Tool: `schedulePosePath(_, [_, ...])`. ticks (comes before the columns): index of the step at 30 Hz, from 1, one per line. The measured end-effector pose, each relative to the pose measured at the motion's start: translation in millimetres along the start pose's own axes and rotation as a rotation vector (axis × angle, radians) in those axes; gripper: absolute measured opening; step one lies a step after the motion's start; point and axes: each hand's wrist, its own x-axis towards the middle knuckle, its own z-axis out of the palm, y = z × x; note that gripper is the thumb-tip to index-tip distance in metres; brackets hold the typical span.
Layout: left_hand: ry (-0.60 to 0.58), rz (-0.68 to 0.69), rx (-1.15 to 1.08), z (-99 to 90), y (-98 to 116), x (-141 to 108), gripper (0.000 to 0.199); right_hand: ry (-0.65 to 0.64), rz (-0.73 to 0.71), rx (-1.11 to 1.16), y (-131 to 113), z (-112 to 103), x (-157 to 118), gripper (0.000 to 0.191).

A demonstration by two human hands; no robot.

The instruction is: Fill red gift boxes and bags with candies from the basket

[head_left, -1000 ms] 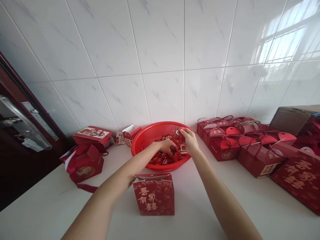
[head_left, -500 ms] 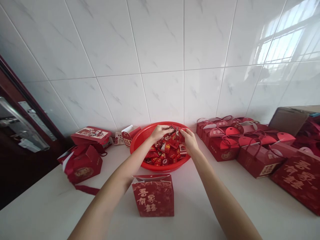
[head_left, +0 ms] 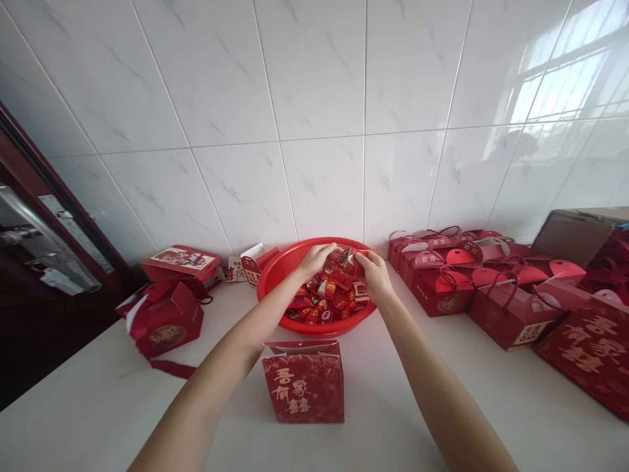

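A round red plastic basket point(head_left: 269, 288) holds a heap of red-wrapped candies point(head_left: 327, 288), some with gold print. Over its back left part is my left hand point(head_left: 314, 261), fingers stretched out above the candies, with no item visible in it. At the basket's right side my right hand point(head_left: 377, 274) is closed, thumb and fingers pinching a red wrapped candy point(head_left: 360, 255); its palm side is partly hidden. Between my forearms, in front of the basket, an upright red gift box point(head_left: 304, 388) with gold characters stands with its top open.
Several red handled gift boxes point(head_left: 442, 292) stand in rows at the right, near a larger red box point(head_left: 590, 347) and a brown carton point(head_left: 570, 237). More red boxes point(head_left: 174, 321) and a trailing ribbon point(head_left: 171, 368) lie at the left. A tiled wall point(head_left: 319, 183) rises behind.
My left hand's fingers have straightened, having been bent down at the candies. My right hand stays at the basket's right side. The view has shifted slightly.
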Motion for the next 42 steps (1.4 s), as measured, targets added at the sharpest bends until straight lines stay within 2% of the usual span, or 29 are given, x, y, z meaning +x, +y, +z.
schedulePosePath(5, [-0.238,-0.094,0.072,-0.5,-0.5,-9.4,0.022,0.070,-0.013,0.039,2.3,-2.2,4.9,0.018])
schedulePosePath(6, [-0.312,-0.116,0.088,2.3,0.7,-11.0,0.024,0.075,-0.011,0.040,2.6,-2.4,5.5,0.017])
schedulePosePath(10, [-0.733,-0.195,0.305,16.3,8.2,-14.3,0.031,0.081,0.003,0.047,3.1,-1.8,5.8,0.014])
schedulePosePath(12, [-0.837,-0.193,0.449,21.6,11.4,-15.2,0.026,0.081,0.008,0.054,2.9,-0.9,5.3,0.014])
schedulePosePath(15, [-0.801,-0.187,0.566,24.6,12.8,-16.9,0.019,0.078,0.018,0.071,2.6,0.3,4.6,0.014])
schedulePosePath(18, [-0.661,-0.193,0.644,20.6,10.4,-17.5,0.015,0.065,0.014,0.080,2.9,0.5,4.3,0.017])
schedulePosePath(25, [-0.305,-0.200,0.753,-9.3,-7.1,-9.8,0.011,0.029,-0.011,0.054,4.5,-1.2,5.1,0.026])
schedulePosePath(28, [-0.225,-0.183,0.762,-15.9,-10.4,-9.4,0.018,0.026,-0.013,0.050,5.2,-1.0,5.7,0.027])
schedulePosePath(31, [-0.292,-0.183,0.719,-10.6,-4.5,-12.8,0.011,0.027,-0.013,0.047,5.5,-0.8,5.9,0.028])
schedulePosePath(34, [-0.474,-0.212,0.665,1.0,5.0,-17.1,0.006,0.033,-0.012,0.043,5.3,-1.1,5.3,0.028])
schedulePosePath(37, [-0.638,-0.264,0.687,9.7,9.3,-19.5,0.016,0.038,-0.016,0.038,5.3,-1.4,4.8,0.027])
schedulePosePath(39, [-0.641,-0.293,0.704,11.8,7.5,-20.1,0.022,0.041,-0.022,0.036,5.5,-1.4,4.6,0.027])
schedulePosePath(42, [-0.548,-0.315,0.620,10.7,1.8,-20.9,0.026,0.040,-0.027,0.032,5.8,-1.2,4.8,0.027])
